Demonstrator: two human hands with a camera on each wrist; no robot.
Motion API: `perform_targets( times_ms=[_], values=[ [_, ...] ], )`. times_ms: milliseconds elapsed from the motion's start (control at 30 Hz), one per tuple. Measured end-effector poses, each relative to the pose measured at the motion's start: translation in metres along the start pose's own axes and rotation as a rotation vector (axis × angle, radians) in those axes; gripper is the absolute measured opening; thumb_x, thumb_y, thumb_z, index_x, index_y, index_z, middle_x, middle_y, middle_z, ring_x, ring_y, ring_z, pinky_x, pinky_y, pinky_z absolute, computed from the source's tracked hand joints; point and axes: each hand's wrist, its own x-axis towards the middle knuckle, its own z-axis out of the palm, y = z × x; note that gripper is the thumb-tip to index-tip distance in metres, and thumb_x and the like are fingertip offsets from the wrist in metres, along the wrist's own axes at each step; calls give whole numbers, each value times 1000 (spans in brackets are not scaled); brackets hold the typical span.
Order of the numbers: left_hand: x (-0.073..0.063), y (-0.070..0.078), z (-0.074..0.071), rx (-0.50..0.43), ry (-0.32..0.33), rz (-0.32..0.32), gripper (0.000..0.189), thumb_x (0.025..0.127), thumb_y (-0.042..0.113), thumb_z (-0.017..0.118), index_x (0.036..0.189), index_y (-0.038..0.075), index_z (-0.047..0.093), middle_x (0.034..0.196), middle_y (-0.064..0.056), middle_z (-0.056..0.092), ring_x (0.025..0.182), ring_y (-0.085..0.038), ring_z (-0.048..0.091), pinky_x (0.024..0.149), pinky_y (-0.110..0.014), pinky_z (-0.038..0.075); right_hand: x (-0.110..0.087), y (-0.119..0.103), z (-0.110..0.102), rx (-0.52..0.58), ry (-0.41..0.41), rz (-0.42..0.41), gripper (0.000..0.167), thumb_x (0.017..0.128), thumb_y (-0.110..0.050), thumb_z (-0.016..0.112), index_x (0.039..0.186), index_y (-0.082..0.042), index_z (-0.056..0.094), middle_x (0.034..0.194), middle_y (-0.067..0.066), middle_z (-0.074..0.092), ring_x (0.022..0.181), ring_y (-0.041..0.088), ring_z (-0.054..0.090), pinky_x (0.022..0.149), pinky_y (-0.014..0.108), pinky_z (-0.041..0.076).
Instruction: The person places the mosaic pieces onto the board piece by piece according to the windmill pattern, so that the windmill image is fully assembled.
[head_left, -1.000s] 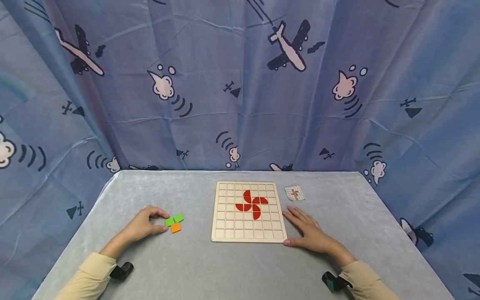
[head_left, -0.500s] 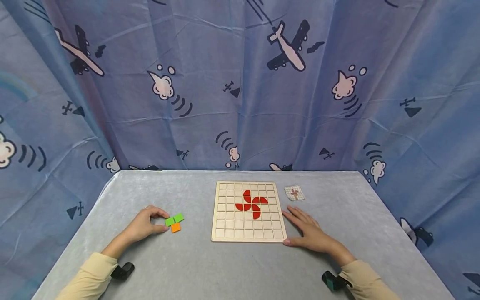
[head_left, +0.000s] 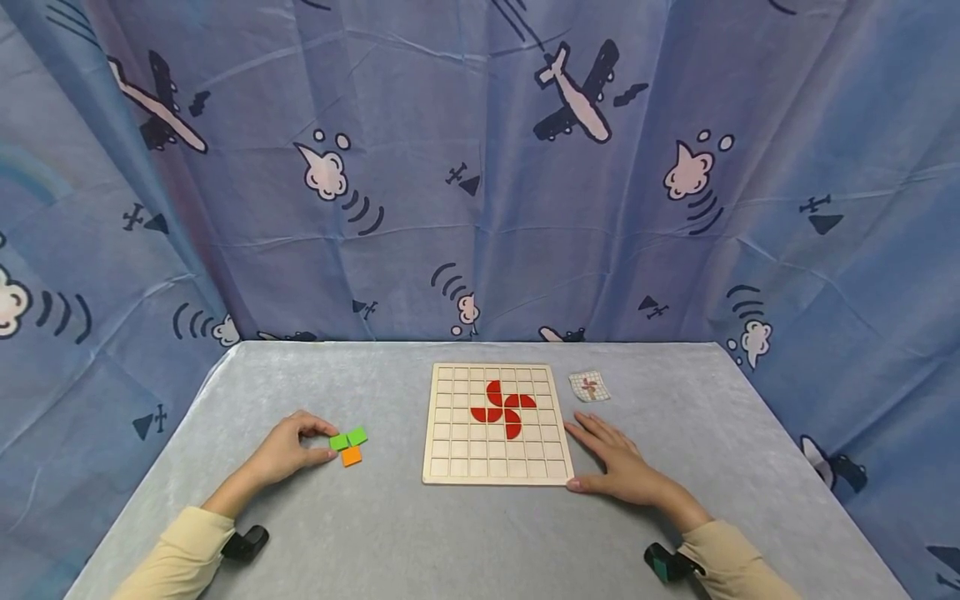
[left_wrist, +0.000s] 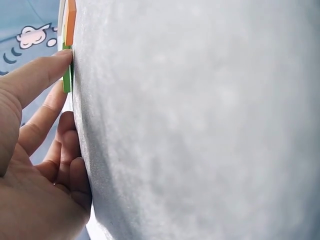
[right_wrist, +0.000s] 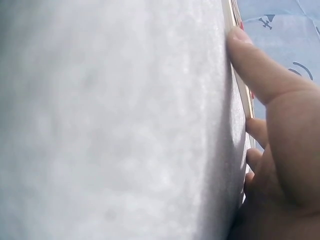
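Note:
On the left of the table my left hand [head_left: 281, 451] pinches a green square tile [head_left: 340, 442] between thumb and index finger; the other fingers curl beneath, as the left wrist view shows. A second green tile [head_left: 357, 435] and an orange tile [head_left: 351, 456] lie against it. My right hand [head_left: 621, 468] rests at the right edge of a square wooden grid board [head_left: 450, 469], fingers extended. Its thumb [right_wrist: 245, 42] touches the near right corner, and the index fingertip meets the same edge farther up. Red rounded pieces [head_left: 513, 423] form a pinwheel on the board.
A small pattern card [head_left: 590, 387] with a red pinwheel lies beyond the right hand, beside the board. Grey cloth covers the table [head_left: 420, 542]. A blue curtain [head_left: 405, 275] printed with aeroplanes hangs behind it. Each wrist carries a black camera [head_left: 245, 542].

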Motion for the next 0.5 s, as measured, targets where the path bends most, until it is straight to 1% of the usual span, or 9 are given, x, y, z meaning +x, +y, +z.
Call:
perform_targets(
  times_ms=[167,433,500],
  values=[
    [0,0,0,6,7,-24,27,78,18,84,102,12,75,99,-4,65,89,-11,53,79,-25,44,0,1,0,0,6,-1,91,79,-51,77,152,-15,39,163,17,26,149,47,17,109,74,14],
    [1,5,2,3,31,-37,28,78,18,83,103,10,74,100,-6,67,89,-13,55,79,-26,46,-1,1,1,-1,11,-8,91,78,-50,78,152,-13,39,162,19,27,149,48,18,109,74,15],
    [2,7,3,-2,35,-32,28,79,19,83,103,10,74,101,-6,67,90,-14,57,79,-26,47,-1,0,1,-2,11,-5,91,78,-50,78,152,-13,39,162,19,27,149,48,18,109,74,15]
  ],
)
